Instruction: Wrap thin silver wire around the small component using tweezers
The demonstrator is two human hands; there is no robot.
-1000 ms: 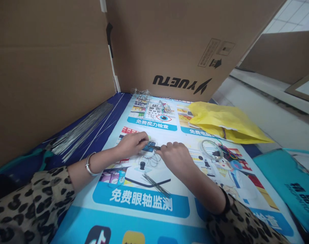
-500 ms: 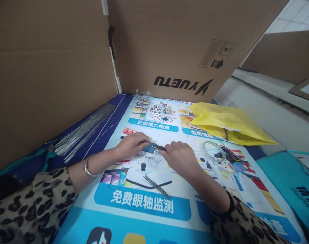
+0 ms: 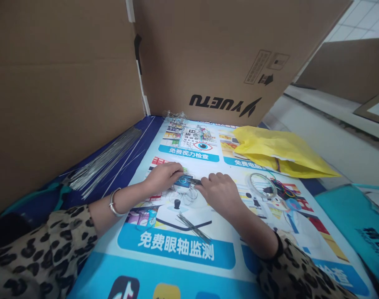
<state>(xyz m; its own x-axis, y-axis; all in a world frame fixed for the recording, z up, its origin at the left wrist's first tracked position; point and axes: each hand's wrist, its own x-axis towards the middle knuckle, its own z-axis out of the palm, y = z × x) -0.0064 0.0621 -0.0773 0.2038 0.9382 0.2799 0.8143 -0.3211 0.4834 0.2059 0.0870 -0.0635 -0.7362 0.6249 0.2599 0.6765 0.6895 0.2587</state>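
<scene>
My right hand (image 3: 222, 193) is closed around dark-tipped pliers (image 3: 194, 181), whose narrow jaws point left toward my other hand. With its fingers pinched together, my left hand (image 3: 163, 177) holds a thin wire whose end lies by the jaws; the exact contact is too small to make out. Loops of thin wire (image 3: 191, 194) lie just below, between both hands. Nearer to me, a small bundle of straight cut wires (image 3: 194, 228) rests on the printed poster (image 3: 177, 265).
Long straight wires (image 3: 107, 160) lie at left beside a cardboard wall (image 3: 61, 104). Tangled bent wire (image 3: 202, 133) sits at the back. At right are a wire coil (image 3: 263, 185), coloured cords (image 3: 284, 189), a yellow bag (image 3: 279, 145) and a teal bag (image 3: 348, 220).
The pliers shifted slightly right from my left fingers, showing more of their jaws, then stayed about there. My left hand has hardly moved. The view shifted a little.
</scene>
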